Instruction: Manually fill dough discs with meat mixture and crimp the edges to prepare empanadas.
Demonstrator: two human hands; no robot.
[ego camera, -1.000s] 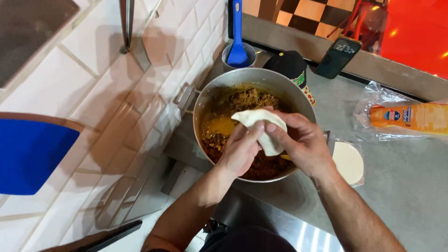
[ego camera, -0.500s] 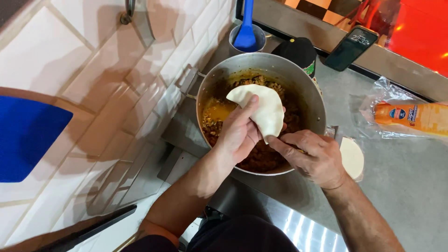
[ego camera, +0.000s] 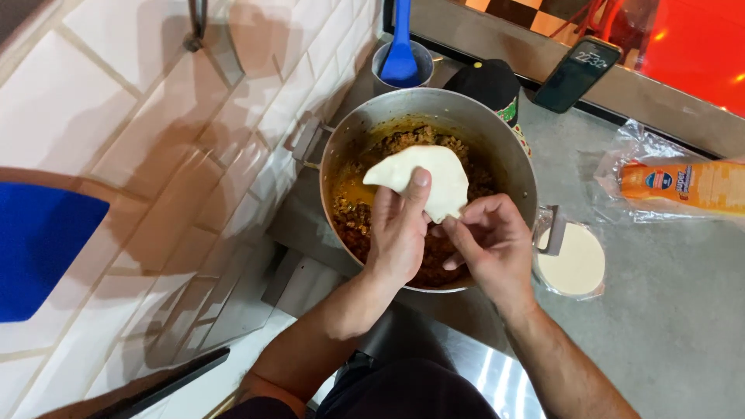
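The left hand (ego camera: 400,233) holds a round of dough (ego camera: 423,180) over the pot (ego camera: 497,132) of minced filling, its grip closed on it. The right hand (ego camera: 489,240) pinches the dough's lower edge.

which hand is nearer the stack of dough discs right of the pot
Right. The right hand is just left of the stack, over the pot rim. The left hand is farther left, holding the dough.
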